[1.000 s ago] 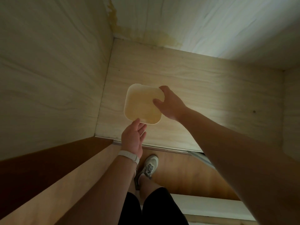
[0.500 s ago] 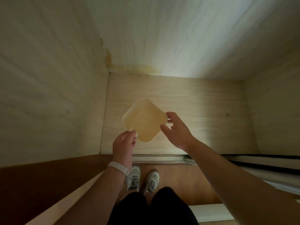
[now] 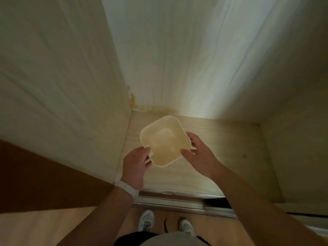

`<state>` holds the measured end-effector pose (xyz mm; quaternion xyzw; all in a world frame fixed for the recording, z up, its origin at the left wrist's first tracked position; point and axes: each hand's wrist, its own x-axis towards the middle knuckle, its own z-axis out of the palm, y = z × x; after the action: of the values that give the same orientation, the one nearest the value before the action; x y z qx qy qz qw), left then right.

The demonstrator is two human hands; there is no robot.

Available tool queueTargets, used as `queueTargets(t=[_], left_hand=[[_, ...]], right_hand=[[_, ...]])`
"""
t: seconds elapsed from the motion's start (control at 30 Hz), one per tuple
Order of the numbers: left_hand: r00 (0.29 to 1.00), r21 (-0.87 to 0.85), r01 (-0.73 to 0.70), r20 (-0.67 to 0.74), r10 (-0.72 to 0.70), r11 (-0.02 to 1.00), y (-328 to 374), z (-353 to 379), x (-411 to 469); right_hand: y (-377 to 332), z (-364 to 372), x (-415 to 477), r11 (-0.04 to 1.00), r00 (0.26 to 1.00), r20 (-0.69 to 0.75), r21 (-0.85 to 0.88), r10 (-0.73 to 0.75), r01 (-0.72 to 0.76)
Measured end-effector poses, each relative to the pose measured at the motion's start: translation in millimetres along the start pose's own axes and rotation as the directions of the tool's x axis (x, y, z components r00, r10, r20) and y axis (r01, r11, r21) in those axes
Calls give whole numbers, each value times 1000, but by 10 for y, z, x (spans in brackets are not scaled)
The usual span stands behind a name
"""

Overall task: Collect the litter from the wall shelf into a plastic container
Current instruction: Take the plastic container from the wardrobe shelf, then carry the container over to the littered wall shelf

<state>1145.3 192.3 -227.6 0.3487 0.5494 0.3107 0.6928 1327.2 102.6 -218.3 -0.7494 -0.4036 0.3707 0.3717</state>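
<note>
A cream, square plastic container (image 3: pixel 165 141) with rounded corners is held between both hands above the pale wooden shelf floor (image 3: pixel 221 157). Its open side faces me and nothing shows inside it. My left hand (image 3: pixel 135 166) pinches its near-left edge, thumb on the rim. My right hand (image 3: pixel 198 153) grips its right edge, fingers behind the wall and thumb at the front. No litter is visible on the shelf.
The shelf recess has a pale left wall (image 3: pixel 62 86), a lit back wall (image 3: pixel 195 59) with a yellowish stain (image 3: pixel 150 108) at the corner, and a right wall (image 3: pixel 292 157). A metal sliding track (image 3: pixel 168 201) runs along the front edge. My shoes (image 3: pixel 146 222) stand on the wooden floor below.
The view has tilted up and closer into the recess. The container has turned its open side toward me, and my left hand has closed on its near-left edge.
</note>
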Motion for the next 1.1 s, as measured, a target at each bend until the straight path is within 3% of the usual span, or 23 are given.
queueTargets(t=[0.27, 0.47, 0.67, 0.83, 1.1], left_hand=[[976, -100, 6, -216, -27, 995, -299, 11, -675], [920, -151, -45, -392, -18, 988, -671, -263, -1342], [826, -256, -107, -561, -58, 961, -944, -804, -1973], [721, -325, -198, -687, -87, 925, -1136, -1287, -2487], [622, -380, -310, -775, -116, 872, -1321, -2139, -2852]], right_hand=[[47, -197, -257, 995, 981, 171, 55, -90, 82], [49, -23, -606, 987, 913, 375, 51, -161, 153], [-166, 506, -959, 970, 782, 586, 29, -212, 242], [-374, 1132, -1254, 932, 630, 741, -13, -234, 362], [-763, 2146, -1540, 865, 469, 851, -34, -238, 501]])
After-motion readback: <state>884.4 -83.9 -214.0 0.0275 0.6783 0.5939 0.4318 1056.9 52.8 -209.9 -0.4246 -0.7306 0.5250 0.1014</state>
